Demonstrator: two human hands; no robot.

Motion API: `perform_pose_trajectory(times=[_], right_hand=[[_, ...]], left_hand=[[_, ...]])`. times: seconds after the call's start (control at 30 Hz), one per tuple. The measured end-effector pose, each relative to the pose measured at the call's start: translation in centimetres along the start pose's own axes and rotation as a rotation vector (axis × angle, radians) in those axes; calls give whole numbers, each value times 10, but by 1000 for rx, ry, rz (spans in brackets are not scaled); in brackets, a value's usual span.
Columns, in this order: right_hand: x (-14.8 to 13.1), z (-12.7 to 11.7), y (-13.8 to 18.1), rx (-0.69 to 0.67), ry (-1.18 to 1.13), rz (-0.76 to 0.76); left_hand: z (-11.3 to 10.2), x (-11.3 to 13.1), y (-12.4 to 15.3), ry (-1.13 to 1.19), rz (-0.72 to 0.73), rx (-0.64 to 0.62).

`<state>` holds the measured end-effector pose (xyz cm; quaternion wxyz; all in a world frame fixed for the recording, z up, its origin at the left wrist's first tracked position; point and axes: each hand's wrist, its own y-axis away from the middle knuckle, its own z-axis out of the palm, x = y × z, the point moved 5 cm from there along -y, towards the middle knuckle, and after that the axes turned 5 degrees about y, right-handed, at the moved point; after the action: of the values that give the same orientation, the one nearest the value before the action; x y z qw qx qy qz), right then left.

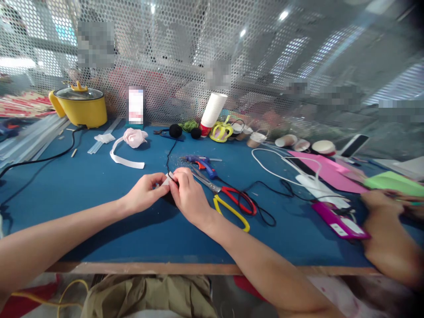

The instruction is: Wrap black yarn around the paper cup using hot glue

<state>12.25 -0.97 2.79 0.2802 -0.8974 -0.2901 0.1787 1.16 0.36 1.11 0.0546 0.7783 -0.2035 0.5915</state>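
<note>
Close together over the blue table, my left hand (145,192) and my right hand (189,194) are both closed around a small white piece (168,179). What the white piece is cannot be made out, since fingers cover most of it. A black yarn (168,161) runs from the fingers of my right hand up to a black yarn ball (175,130). Something dark lies partly hidden below my hands. Right of my right hand are scissors (235,198) with red and yellow handles. A blue glue gun (202,162) lies just beyond.
A white ribbon roll (135,138) lies beyond my left hand. Along the back stand a yellow pot (81,108), a phone (135,106) and stacked paper cups (213,112). At right are a purple power strip (341,223), cables and another person's arm (386,234).
</note>
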Motion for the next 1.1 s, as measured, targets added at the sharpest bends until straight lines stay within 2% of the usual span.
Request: perform_pose_trajectory(times=[0.2,0.3,0.4,0.53,0.67,0.77,0.83,0.9,0.97,1.1], right_hand=[[11,-10,-8,10,-296,107],[20,-9,-15,-68,-490,215],[24,-5,-27,-196,-590,279],[15,-1,-54,-303,-547,233],[-8,3,-82,-266,-306,18],[-23,19,-92,-401,-219,-67],[-22,29,-94,-514,-209,-24],[-11,34,-95,-567,-190,58],[10,32,-95,-565,-157,153],[74,11,-82,-463,-2,379]], left_hand=[[1,-1,0,-27,-16,-20],[2,0,2,-71,2,-41],[4,5,3,-95,58,-72],[7,15,6,-82,195,-122],[7,12,6,-71,217,-104],[7,3,6,-53,174,-92],[7,0,6,-33,156,-83],[7,0,6,-2,158,-75],[7,2,5,31,170,-75],[7,4,4,35,178,-88]])
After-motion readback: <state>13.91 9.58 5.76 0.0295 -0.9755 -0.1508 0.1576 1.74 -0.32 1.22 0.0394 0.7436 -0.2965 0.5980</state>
